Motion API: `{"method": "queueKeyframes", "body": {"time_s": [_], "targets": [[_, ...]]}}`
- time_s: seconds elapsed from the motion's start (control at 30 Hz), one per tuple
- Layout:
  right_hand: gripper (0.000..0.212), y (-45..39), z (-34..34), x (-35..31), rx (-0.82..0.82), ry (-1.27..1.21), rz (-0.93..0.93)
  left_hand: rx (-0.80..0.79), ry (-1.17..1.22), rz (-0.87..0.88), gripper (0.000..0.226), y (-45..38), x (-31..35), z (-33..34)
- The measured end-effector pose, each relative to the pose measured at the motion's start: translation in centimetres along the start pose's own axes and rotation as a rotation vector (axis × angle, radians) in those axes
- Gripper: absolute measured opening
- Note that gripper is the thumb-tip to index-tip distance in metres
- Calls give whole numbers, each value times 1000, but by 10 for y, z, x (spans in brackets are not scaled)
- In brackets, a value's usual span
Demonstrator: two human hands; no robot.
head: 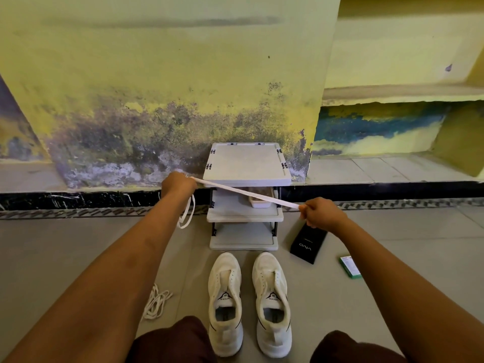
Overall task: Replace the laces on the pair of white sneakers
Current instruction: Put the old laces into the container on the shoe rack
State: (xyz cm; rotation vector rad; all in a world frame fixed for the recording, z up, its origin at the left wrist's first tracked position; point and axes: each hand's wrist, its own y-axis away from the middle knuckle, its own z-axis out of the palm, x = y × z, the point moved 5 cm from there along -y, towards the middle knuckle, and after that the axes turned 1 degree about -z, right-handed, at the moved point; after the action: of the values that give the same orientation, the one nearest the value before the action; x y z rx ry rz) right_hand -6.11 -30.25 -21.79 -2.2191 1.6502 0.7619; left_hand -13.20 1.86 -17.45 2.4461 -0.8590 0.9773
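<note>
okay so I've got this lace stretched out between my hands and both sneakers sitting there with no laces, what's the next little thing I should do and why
Probably lower the lace to the left sneaker and feed the end pinched in your right hand through a bottom eyelet. Both hands hold the lace taut above the shoes, and both sneakers look unlaced.

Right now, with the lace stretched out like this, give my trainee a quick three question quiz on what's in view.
1. True or false: both sneakers have laces threaded in.
2. Which holds the stretched lace? A) left hand only B) right hand only C) both
3. Fill in: the loose lace pile lies on the floor to the ____ of the sneakers.

Key: 1 false, the eyelets look empty; 2 C; 3 left.
</note>
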Motion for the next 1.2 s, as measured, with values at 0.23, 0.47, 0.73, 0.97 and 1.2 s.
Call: {"method": "queueKeyframes", "body": {"time_s": [0.23,0.47,0.73,0.97,1.2], "targets": [[19,6,-19,-16,195,246,21,-406,286,110,24,31,18,24],[33,10,-9,-24,91,483,102,-604,567,233,29,74,51,34],[26,15,33,-105,-363,-777,-159,-767,522,257,25,78,52,55],[29,-14,56,-96,-263,-565,-80,-580,527,86,24,41,20,71],[17,-35,118,2,-668,453,117,-405,387,141,26,1,-65,97]]}}
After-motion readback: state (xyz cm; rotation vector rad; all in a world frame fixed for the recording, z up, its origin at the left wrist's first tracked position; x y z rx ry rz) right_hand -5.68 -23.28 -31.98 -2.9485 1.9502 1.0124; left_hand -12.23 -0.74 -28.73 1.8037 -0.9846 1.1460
